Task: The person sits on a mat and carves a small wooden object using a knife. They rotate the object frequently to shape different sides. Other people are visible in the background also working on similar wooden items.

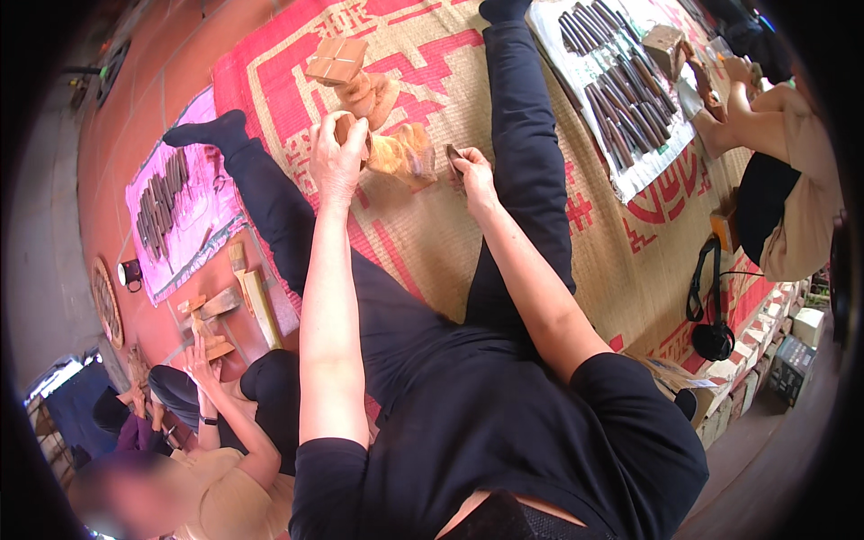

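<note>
Apparently, the left hand (338,164) has its grip closed around a brown piece (342,130) above the woven mat (409,229), near a tan, shaggy-looking bundle (405,151), while the right hand (477,178) pinches a slim dark piece (453,157). The brown piece looks like stiff, fairly light wood, perhaps a little slippery, best held by its sides, clear of thin edges.

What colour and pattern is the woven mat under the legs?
The woven mat is straw-coloured with pinkish-red angular motifs; it shows best in the head view.
</note>
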Demonstrator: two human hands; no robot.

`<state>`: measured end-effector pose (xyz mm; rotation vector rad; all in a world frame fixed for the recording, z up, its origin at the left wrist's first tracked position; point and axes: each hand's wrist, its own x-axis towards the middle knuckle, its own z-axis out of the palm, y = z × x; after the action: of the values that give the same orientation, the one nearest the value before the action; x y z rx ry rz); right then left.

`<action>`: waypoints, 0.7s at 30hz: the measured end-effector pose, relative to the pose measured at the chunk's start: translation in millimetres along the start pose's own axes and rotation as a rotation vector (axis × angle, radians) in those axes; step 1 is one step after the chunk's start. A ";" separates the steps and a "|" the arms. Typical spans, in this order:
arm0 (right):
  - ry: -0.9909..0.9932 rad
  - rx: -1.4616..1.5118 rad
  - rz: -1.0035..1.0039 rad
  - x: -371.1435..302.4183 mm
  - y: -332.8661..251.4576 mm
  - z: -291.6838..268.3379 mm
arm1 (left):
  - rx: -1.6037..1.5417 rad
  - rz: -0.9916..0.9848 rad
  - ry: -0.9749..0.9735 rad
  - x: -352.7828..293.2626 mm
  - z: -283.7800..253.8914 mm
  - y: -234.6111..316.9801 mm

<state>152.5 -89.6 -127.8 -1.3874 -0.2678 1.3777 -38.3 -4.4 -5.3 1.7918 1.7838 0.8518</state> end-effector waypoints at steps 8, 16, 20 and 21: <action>-0.008 -0.016 -0.018 2.9 3.4 -3.0 | 0.047 0.024 0.039 -4.3 2.2 1.3; -0.005 0.001 -0.021 -3.7 -1.9 0.5 | 0.092 0.070 0.020 1.5 6.8 -1.1; -0.006 -0.003 -0.024 -2.6 -0.4 -0.5 | 0.025 -0.037 0.011 5.4 6.6 -1.7; -0.008 -0.002 -0.022 -2.3 0.2 -0.6 | 0.012 -0.070 0.013 6.6 6.3 -3.1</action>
<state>152.1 -91.8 -126.8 -1.3766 -0.2890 1.3652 -36.2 2.9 -11.2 1.7240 1.8520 0.8291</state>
